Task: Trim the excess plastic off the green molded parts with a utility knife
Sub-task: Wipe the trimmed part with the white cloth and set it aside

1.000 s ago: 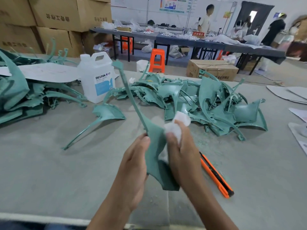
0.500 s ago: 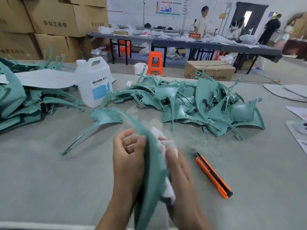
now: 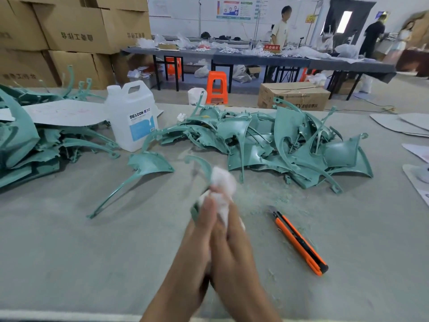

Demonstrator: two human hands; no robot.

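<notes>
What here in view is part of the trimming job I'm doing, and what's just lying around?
In the job: held green part, white cloth on it, orange utility knife, pile of green parts.
Lying about: DEXCON jug, cardboard sheet, orange stool, cardboard boxes.

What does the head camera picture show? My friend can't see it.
The left hand holds a curved green part, and the right hand holds a white cloth against it. An orange utility knife lies on the table beside them.
</notes>
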